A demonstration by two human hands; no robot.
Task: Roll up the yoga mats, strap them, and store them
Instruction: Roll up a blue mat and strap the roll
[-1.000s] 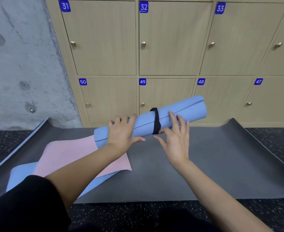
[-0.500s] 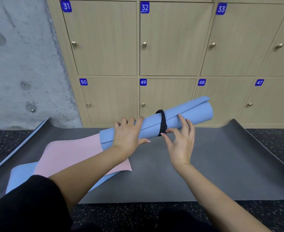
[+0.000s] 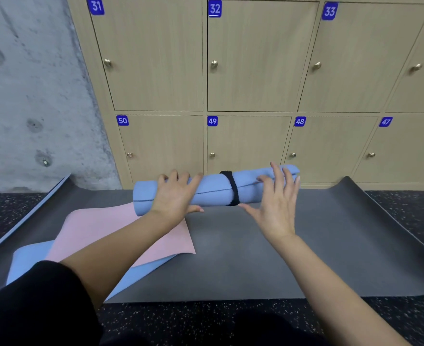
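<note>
A: Where is the rolled blue mat (image 3: 213,189) found?

B: On the grey mat (image 3: 255,258), strapped (black strap (image 3: 232,188)). Left hand (image 3: 174,198) is laid over it, right hand (image 3: 277,203) spread alongside.

A: Handling?

B: Judged light, soft; best gripped either side of the strap.

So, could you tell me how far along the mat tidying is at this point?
Done: one blue mat is rolled and has a black strap around it. In hand: the left hand and right hand both rest on that roll. Left: the pink mat, the flat blue mat under it and the grey mat lie unrolled; the lockers are shut.
</note>
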